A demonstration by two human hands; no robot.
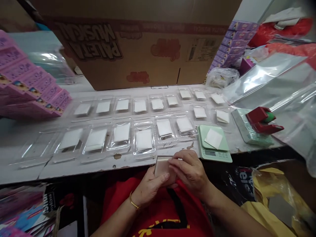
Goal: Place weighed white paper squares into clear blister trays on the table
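Note:
Both hands hold a small beige paper packet (162,166) just below the table's front edge, above a red shirt. My left hand (148,188), with a gold bangle at the wrist, grips the packet from below with the thumb on top. My right hand (191,171) pinches its upper right edge with curled fingers. On the white table (74,166) lie two rows of clear plastic blister trays (144,140), each holding a white packet. A small green scale (213,144) with a white paper square on it sits just right of my hands.
A large cardboard box (138,49) stands behind the trays. Pink boxes (32,89) are stacked at left, purple boxes (234,39) at back right. A red tape dispenser (263,120) and clear plastic sheets (278,82) lie at right. A yellow bag (278,194) is below.

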